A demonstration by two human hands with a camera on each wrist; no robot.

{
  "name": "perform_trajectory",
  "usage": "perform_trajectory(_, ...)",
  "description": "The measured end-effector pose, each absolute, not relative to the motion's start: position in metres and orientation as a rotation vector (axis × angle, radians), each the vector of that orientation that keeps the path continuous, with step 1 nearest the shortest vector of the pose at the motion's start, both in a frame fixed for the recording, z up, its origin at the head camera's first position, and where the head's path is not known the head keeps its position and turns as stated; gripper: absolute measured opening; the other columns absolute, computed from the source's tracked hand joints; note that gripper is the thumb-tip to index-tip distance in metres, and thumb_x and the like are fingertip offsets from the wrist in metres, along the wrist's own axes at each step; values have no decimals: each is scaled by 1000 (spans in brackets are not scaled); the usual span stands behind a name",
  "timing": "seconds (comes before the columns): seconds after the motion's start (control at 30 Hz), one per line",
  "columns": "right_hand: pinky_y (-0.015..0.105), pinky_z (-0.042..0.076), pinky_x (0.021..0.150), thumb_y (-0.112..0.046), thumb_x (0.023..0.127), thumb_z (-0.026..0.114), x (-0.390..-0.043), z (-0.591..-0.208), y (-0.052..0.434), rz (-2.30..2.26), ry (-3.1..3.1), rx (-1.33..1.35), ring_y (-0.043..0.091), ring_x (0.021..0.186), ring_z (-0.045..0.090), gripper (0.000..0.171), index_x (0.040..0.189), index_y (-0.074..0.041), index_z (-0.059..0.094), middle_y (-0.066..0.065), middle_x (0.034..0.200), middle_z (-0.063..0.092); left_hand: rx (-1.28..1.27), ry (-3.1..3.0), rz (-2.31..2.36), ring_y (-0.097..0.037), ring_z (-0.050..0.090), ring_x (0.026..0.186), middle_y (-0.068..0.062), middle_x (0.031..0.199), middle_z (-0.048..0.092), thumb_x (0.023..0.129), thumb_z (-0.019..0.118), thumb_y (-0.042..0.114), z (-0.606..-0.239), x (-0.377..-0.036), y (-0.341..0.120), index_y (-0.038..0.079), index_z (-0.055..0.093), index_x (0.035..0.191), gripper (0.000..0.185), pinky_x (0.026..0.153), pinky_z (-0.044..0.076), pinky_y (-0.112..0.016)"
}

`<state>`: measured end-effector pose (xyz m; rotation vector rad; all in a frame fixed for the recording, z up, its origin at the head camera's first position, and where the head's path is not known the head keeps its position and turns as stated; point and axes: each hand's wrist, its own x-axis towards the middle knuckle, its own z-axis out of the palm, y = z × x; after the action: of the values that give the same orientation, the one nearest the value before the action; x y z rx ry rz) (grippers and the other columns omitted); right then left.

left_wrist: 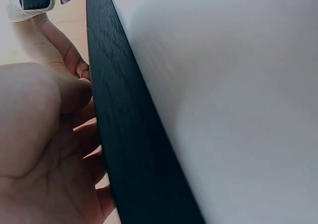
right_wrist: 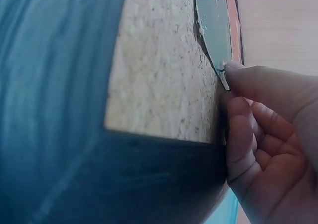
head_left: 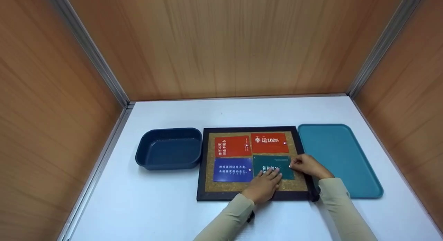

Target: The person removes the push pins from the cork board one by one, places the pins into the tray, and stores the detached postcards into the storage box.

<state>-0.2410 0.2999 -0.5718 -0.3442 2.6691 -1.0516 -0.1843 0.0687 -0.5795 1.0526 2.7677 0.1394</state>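
Head view: left hand [head_left: 263, 186] is lying with fingers extended, pressing the green card [head_left: 264, 162] onto the corkboard [head_left: 221, 187]. Right hand [head_left: 309, 166] is pinching a small white pin [head_left: 290, 166] at that card's right edge. Blue card [head_left: 233, 178] is lying beside it; navy bin [head_left: 169, 166] is sitting left of the board, teal tray [head_left: 349, 165] right.

Left wrist: I'm seeing the palm hanging beside the black frame [left_wrist: 129, 110].

Right wrist: card edge is bowing off the cork near the thumb.

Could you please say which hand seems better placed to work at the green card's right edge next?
Probably the right hand: it is at that edge, while the left hand rests on the green card.
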Motion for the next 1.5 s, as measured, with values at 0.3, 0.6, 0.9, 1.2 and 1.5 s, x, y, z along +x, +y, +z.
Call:
perform_trajectory(0.3, 24, 41, 56, -13, 93, 61, -237, -574, 299, -1038, 2661, -360, 10, 60, 48, 17, 81, -2, 66, 3, 73, 62, 1053, 2762, 134, -12, 23, 147, 9, 158, 26, 106, 30, 34, -583, -182, 69, 26, 31, 151, 46, 118, 27, -37)
perform_trajectory(0.6, 24, 41, 56, -14, 94, 59, -232, -579, 302, -1037, 2642, -357, 10, 60, 48, 16, 83, -4, 65, 1, 73, 60, 1038, 2734, 138, -10, 22, 147, 11, 158, 24, 106, 30, 35, -585, -180, 71, 26, 30, 152, 47, 119, 26, -36)
perform_trajectory(0.9, 23, 40, 55, -14, 95, 59, -232, -579, 302, -1059, 2642, -384, 9, 59, 47, 16, 84, -4, 65, 2, 72, 59, 1032, 2741, 151, -9, 22, 147, 10, 158, 25, 106, 28, 34, -582, -179, 70, 23, 30, 152, 47, 119, 26, -36)
perform_trajectory(1.2, 25, 42, 57, -15, 94, 59, -236, -574, 298, -1041, 2655, -319, 10, 62, 49, 16, 86, -3, 65, 3, 74, 60, 1028, 2757, 151, -9, 22, 147, 10, 158, 25, 106, 28, 37, -579, -184, 68, 24, 30, 152, 48, 119, 26, -36)
perform_trajectory(1.5, 24, 41, 56, -14, 95, 59, -240, -571, 298, -1042, 2646, -333, 11, 60, 48, 16, 85, -3, 65, 1, 71, 57, 1029, 2762, 150, -9, 21, 147, 10, 158, 25, 106, 28, 38, -579, -185, 68, 24, 30, 152, 48, 119, 26, -36)
